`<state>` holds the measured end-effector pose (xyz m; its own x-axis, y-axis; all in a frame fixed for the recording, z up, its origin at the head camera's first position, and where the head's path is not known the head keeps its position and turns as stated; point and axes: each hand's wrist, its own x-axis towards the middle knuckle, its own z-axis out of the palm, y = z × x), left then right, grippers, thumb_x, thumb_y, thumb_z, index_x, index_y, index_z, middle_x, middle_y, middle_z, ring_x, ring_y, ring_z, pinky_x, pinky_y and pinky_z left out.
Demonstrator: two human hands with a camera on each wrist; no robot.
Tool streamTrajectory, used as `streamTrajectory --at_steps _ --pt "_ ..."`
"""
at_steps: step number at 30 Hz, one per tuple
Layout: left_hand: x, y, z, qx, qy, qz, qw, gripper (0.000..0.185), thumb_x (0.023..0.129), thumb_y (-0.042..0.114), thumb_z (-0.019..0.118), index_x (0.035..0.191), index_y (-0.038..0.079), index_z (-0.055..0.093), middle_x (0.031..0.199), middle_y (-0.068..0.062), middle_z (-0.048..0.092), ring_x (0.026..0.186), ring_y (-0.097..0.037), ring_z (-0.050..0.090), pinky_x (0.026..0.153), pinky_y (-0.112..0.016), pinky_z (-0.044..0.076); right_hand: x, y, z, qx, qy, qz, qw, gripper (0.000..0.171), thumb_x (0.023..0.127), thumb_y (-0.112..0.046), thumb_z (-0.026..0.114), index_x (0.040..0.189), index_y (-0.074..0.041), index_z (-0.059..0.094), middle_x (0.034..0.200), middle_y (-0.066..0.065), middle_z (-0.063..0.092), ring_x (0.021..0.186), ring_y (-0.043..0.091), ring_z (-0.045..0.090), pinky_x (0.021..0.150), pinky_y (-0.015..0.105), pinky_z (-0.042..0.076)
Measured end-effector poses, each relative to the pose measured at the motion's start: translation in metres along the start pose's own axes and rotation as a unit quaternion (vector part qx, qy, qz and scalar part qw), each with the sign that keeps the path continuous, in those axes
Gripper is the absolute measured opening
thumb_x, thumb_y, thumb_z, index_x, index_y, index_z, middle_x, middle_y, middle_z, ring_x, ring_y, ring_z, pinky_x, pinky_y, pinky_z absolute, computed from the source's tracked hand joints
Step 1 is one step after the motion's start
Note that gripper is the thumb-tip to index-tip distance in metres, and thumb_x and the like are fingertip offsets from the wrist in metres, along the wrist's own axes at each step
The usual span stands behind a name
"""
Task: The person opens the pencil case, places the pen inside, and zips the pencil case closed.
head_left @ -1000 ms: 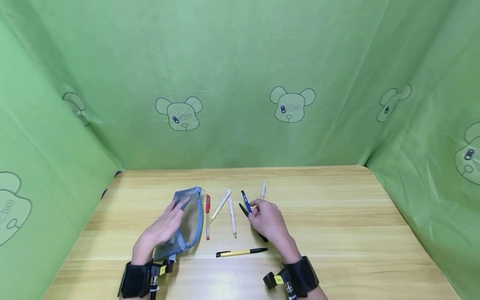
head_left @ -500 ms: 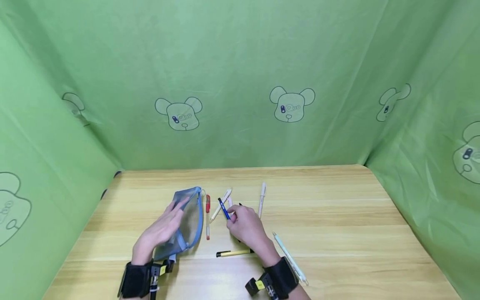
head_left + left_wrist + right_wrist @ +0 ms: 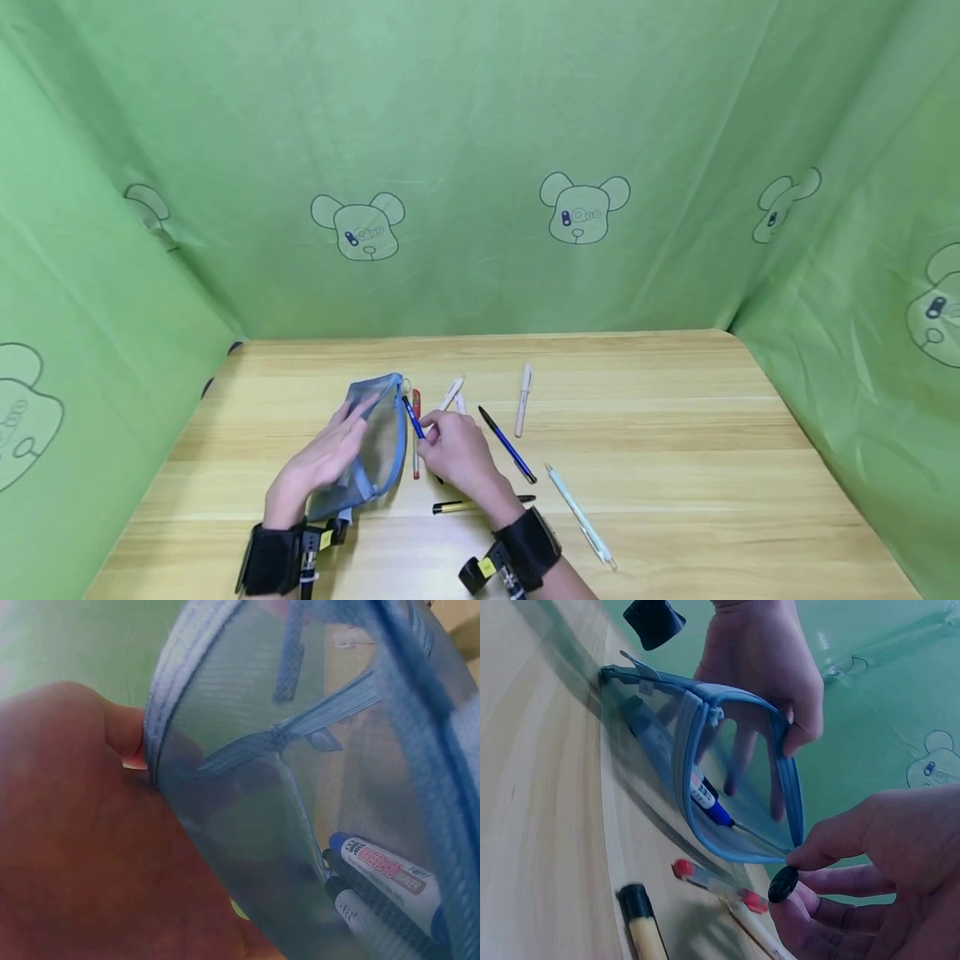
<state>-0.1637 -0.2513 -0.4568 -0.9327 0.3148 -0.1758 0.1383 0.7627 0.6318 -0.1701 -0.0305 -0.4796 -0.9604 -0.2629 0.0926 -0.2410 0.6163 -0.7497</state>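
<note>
Loading step — left hand (image 3: pixel 318 467) grips mesh pouch (image 3: pixel 372 446) open, right hand (image 3: pixel 453 454) pinches blue pen (image 3: pixel 413 419) at its mouth — tip seemingly just outside; next, slide it in.

Whiteboard markers (image 3: pixel 386 881) in the mesh pouch (image 3: pixel 375 442) — cut off, lettering blurred.

The left hand (image 3: pixel 82 847) holds the blue mesh pouch (image 3: pixel 300 772) up close, and a blue whiteboard marker (image 3: pixel 390 881) lies inside it.

A light wooden bench (image 3: pixel 675 433) carries a blue mesh pouch (image 3: pixel 375 454), a red pen (image 3: pixel 416 433), a black-and-yellow pen (image 3: pixel 472 505), a dark blue pen (image 3: pixel 508 446) and two white pens (image 3: pixel 523 400) (image 3: pixel 581 517).
</note>
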Motion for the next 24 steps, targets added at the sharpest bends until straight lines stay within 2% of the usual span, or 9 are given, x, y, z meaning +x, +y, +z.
streamTrajectory --at_steps 8,15,22,24 --pt "0.001 -0.001 0.001 -0.001 -0.003 0.001 1.0000 0.057 0.112 0.026 0.012 0.164 0.004 0.014 0.168 -0.025 0.010 0.152 -0.052 -0.001 0.115 -0.075 0.006 0.011 -0.009 0.013 0.024 -0.017 0.016 0.999 0.032 0.088 -0.005 0.074 0.119 0.000 0.074 0.076 -0.007 0.065 0.055 0.004 0.054 0.056 0.020 0.048" --pt "0.000 0.002 0.000 -0.006 -0.009 -0.010 0.9999 0.058 0.111 0.027 0.010 0.164 0.004 0.015 0.168 -0.027 0.009 0.152 -0.051 -0.001 0.116 -0.073 0.007 0.020 -0.018 0.025 0.054 -0.016 0.061 0.997 0.029 0.088 -0.006 0.075 0.116 0.000 0.074 0.079 -0.004 0.067 0.062 0.006 0.059 0.059 0.021 0.054" --pt "0.001 0.003 -0.001 -0.010 -0.013 -0.017 0.9997 0.058 0.111 0.028 0.011 0.164 0.005 0.015 0.168 -0.027 0.008 0.153 -0.050 -0.002 0.116 -0.073 0.007 0.022 -0.028 0.030 0.084 -0.011 0.073 0.994 0.031 0.087 -0.003 0.076 0.117 0.002 0.073 0.083 0.001 0.070 0.066 0.009 0.063 0.058 0.020 0.055" --pt "0.000 0.002 -0.001 -0.012 -0.014 -0.017 0.9997 0.058 0.111 0.028 0.012 0.164 0.005 0.015 0.167 -0.030 0.007 0.152 -0.051 -0.001 0.116 -0.074 0.009 0.022 -0.031 0.033 0.111 -0.017 0.076 0.991 0.031 0.088 -0.002 0.075 0.119 0.002 0.072 0.083 0.001 0.071 0.064 0.010 0.065 0.056 0.020 0.056"
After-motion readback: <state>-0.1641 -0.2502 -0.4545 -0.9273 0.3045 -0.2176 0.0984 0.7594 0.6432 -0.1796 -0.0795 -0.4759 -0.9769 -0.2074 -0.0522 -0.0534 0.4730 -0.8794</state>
